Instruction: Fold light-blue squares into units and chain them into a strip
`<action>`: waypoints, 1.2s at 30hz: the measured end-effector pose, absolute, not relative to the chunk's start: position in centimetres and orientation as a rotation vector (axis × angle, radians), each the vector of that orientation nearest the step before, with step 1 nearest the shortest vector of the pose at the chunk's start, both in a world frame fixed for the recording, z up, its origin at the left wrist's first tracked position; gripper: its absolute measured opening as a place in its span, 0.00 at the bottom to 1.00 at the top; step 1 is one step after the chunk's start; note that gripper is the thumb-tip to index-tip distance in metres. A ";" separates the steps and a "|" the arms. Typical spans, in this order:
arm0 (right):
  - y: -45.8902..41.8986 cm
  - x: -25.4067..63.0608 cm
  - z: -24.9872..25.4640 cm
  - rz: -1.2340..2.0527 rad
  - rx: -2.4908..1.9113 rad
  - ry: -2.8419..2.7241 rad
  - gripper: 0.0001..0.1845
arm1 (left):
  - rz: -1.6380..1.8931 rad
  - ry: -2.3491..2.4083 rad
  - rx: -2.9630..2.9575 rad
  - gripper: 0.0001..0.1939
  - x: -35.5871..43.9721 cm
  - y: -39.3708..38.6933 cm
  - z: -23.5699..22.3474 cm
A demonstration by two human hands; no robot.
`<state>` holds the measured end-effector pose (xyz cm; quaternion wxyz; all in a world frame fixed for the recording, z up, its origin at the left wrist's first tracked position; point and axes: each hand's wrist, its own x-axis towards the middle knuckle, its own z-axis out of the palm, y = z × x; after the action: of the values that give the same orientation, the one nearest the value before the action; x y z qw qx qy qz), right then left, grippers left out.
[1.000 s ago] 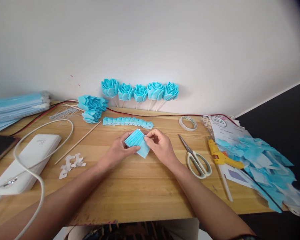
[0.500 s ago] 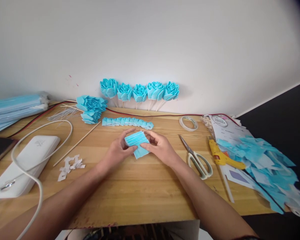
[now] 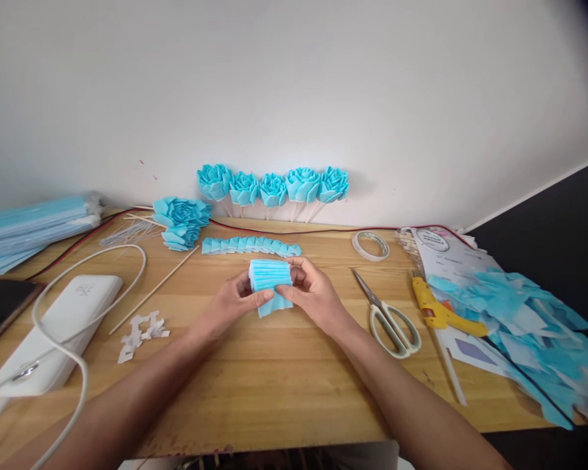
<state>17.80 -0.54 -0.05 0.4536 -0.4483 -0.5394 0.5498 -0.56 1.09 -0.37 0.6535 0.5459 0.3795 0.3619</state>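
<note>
Between my hands, above the table, is a blue pleated stack of fabric pieces [image 3: 271,273] that look cut from face masks. My left hand [image 3: 232,297] grips its left side, thumb on the front face. At its right side my right hand [image 3: 316,294] pinches it, thumb pressed near the lower middle and fingers behind. A flat blue flap [image 3: 274,305] hangs below both thumbs. Just beyond my hands lies a row of overlapping folded blue petals [image 3: 249,245]. My fingertips behind the stack are partly hidden.
Blue fabric roses [image 3: 273,189] on sticks lean against the wall; others [image 3: 181,215] lie left. Scissors [image 3: 392,320], a tape roll [image 3: 370,246], a yellow glue gun [image 3: 436,307] and blue scraps [image 3: 529,326] are right. A wooden stick [image 3: 154,290], paper bits [image 3: 142,334] and a white power bank [image 3: 63,333] are left.
The pleated stack has turned from a slant to nearly level, its pleats now running across. My right thumb has moved from its upper right corner to its lower front.
</note>
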 end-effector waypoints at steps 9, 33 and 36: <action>-0.4 17.7 -0.5 1.334 -1.084 -1.396 0.30 | 0.840 0.977 1.277 0.15 -0.7 1.1 -1.0; -0.5 18.6 0.7 1.469 -1.052 -1.479 0.21 | 0.795 0.956 1.276 0.15 -0.7 0.8 -1.2; -0.5 18.3 0.2 1.496 -1.067 -1.464 0.25 | 0.828 0.961 1.267 0.15 -0.7 0.9 -1.2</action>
<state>18.30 -0.53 0.24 0.3858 -0.4189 -0.5750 0.5874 -0.68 0.94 -1.16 0.6246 0.5519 0.4185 0.3607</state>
